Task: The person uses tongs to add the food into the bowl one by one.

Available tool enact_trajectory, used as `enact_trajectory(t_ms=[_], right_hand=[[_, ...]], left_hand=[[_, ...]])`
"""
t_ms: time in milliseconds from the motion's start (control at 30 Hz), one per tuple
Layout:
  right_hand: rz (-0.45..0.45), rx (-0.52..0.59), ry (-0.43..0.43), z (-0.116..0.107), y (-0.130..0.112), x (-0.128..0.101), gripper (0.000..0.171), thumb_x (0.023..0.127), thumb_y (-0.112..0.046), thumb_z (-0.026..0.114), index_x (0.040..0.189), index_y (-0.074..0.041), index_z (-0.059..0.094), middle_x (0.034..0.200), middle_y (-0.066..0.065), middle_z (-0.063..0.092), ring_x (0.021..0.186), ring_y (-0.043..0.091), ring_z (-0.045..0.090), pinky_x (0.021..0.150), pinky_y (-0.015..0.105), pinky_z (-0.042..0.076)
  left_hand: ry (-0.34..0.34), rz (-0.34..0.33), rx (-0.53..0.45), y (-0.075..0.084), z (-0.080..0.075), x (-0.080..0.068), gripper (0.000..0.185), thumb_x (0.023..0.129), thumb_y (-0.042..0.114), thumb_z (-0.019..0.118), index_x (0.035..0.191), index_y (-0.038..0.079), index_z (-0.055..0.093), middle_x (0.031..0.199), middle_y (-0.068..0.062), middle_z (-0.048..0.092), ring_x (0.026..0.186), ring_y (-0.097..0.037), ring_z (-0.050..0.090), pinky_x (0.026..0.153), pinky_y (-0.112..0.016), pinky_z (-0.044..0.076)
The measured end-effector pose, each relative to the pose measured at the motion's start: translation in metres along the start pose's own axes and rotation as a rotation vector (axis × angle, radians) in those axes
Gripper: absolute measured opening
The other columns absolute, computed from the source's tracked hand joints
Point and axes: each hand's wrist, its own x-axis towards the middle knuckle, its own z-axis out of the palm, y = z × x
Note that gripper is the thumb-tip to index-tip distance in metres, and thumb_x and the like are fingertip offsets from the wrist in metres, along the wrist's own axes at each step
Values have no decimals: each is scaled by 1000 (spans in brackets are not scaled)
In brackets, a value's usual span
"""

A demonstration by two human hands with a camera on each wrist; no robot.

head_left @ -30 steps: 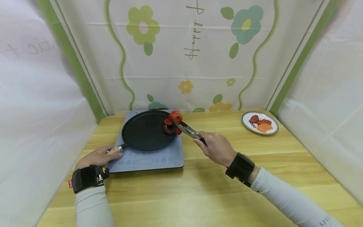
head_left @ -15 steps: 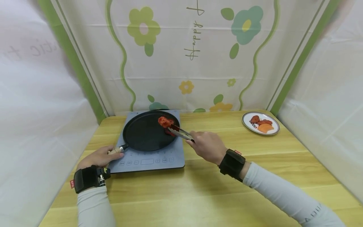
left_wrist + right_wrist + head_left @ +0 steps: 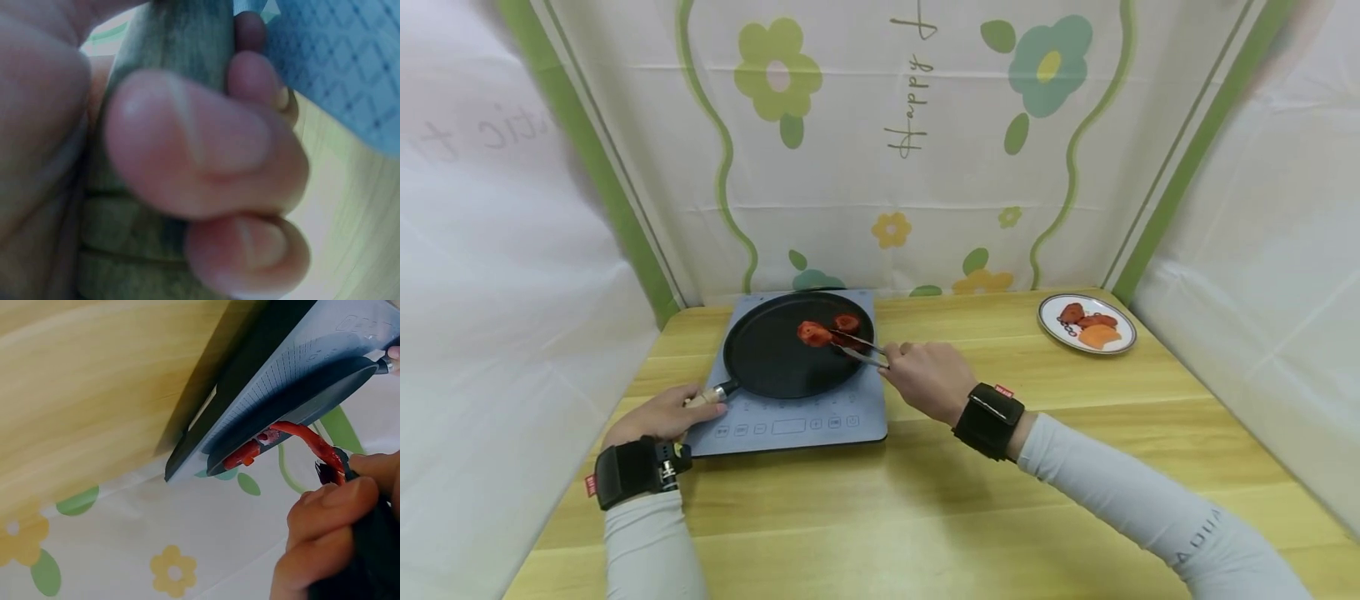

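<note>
The left hand (image 3: 658, 412) grips the wooden handle (image 3: 703, 397) of a flat black frying pan (image 3: 775, 354), which sits on a grey induction cooktop (image 3: 872, 421). In the left wrist view, curled fingers wrap around that handle (image 3: 181, 44). Over the pan's right side, the right hand (image 3: 928, 381) holds metal tongs (image 3: 867, 357) with dark grips. A reddish piece of food (image 3: 814, 333) is between the tongs' tips, low over the pan. Another red round piece (image 3: 847, 322) lies in the pan behind the tongs; the right wrist view shows red pieces (image 3: 242, 454) near the rim.
At the back right of the wooden table (image 3: 970, 517) stands a white plate (image 3: 1093, 305) with a dark rim, bearing reddish pieces and an orange slice. A flower-printed curtain (image 3: 850, 167) hangs close behind the cooktop, and white sheets enclose both sides.
The right hand has moved left with the tongs, carrying the reddish piece from the pan's right rim toward its middle and lower. The left hand stays on the handle.
</note>
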Motion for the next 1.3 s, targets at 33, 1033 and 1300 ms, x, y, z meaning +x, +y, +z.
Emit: enact_trajectory(t_ms=[33,1033,1300], right_hand=[[-6,-13,-1,0,-2,2,28,107,-34,65,103,-7,68,72,1,62,49,10,41,44,27,37],[-36,-49,-30,27,-31,22,25,106,-29,67,96,-7,70,68,0,62,50,9,36,45,26,25],[-6,-6,-60,22,-31,22,35,102,-40,71,102,-6,71,71,2,66,50,10,46,44,27,38]], left_hand=[[2,1,-1,-1,0,0,29,105,29,64,97,4,53,66,2,44,57,-15,44,56,-28,41],[-3,-15,12,2,0,1,31,104,32,66,103,3,56,70,0,46,62,-17,46,59,-30,41],[-7,-8,38,5,-1,0,32,105,33,65,108,2,57,80,-2,49,71,-19,49,65,-31,41]])
